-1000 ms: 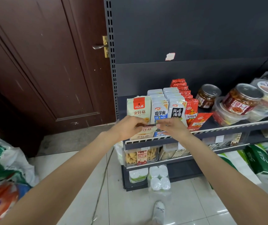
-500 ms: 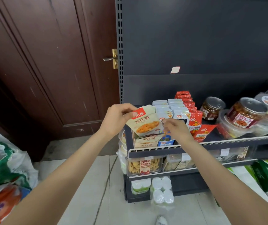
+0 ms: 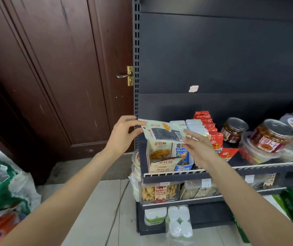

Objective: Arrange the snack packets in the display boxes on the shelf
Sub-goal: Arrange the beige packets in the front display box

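Room: shelf [image 3: 186, 177] front rail at 5 o'clock; bare back panel [image 3: 213, 59] above the rows; door [image 3: 53, 77] at 9 o'clock.
Packet [image 3: 163, 133]: above the beige box [image 3: 160, 165], back side up, nearly flat; long axis 10 to 4 o'clock, top edge toward 10.
Left hand [image 3: 122, 135]: thumb and fingers pinch the packet's upper-left corner.
Right hand [image 3: 198, 148]: fingertips hold its lower-right edge.
Change: half a second ago it showed its front, tilted; now flipped and higher.
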`<state>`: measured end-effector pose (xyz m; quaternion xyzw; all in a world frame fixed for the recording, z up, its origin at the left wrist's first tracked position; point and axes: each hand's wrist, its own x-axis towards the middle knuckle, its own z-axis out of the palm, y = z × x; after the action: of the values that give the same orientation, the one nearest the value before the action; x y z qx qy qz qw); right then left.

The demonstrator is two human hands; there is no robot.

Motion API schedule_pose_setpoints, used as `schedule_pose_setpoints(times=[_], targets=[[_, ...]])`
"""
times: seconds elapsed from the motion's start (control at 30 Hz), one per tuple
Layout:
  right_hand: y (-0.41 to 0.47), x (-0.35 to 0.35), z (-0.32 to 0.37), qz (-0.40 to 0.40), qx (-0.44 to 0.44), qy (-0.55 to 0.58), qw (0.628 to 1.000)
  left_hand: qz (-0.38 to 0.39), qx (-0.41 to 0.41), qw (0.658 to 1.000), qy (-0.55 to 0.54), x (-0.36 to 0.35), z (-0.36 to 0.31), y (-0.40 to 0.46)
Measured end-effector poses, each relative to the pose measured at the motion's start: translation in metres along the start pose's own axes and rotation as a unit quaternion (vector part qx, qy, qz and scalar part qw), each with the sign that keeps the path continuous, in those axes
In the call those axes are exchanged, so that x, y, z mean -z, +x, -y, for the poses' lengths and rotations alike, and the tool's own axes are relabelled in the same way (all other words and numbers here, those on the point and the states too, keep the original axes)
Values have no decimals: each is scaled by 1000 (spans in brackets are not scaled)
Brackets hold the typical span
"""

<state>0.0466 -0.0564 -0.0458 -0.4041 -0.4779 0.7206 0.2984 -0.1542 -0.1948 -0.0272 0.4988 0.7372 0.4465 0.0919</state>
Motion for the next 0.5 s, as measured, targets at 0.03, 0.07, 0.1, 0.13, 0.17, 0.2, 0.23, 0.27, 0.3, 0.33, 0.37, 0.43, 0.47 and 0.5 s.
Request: schedule_pose_setpoints(times=[0.03, 0.07, 0.1, 0.13, 0.17, 0.2, 0.23, 0.27, 0.3, 0.33, 0.37, 0.43, 0.47, 0.5], targets=[[0, 1, 1, 5, 10, -6, 1000, 12, 34, 999, -29, 0, 0, 0], [-1, 0, 2, 9, 22, -17, 1000, 34, 66, 994, -83, -1, -2, -1], [-2, 0, 3, 13, 37, -33, 999, 59, 91, 984, -140, -2, -3, -3], [-3, 0, 5, 17, 52, -49, 997, 76, 109, 973, -187, -4, -5, -4], [-5, -1, 7, 20, 66, -65, 996, 86, 122, 964, -219, -4, -7, -5], [-6, -1, 8, 23, 78, -80, 993, 91, 130, 958, -240, -4, -8, -5], [-8, -2, 9, 25, 90, -103, 990, 95, 129, 956, -245, -4, -9, -5], [-8, -2, 10, 28, 101, -131, 986, 105, 120, 960, -232, -3, -8, -5], [-10, -2, 11, 32, 108, -160, 981, 120, 106, 966, -204, -3, -6, -4], [-11, -3, 11, 39, 114, -184, 976, 134, 94, 971, -175, -2, -5, -4], [-11, -3, 11, 47, 121, -202, 971, 142, 85, 974, -152, -1, -3, -4], [-12, -2, 11, 63, 130, -224, 964, 144, 73, 980, -119, -1, -1, -3], [-12, -2, 11, 70, 135, -231, 961, 142, 68, 981, -111, -1, 0, -2], [-12, -2, 11, 76, 140, -238, 958, 140, 64, 982, -109, -1, 0, -2]])
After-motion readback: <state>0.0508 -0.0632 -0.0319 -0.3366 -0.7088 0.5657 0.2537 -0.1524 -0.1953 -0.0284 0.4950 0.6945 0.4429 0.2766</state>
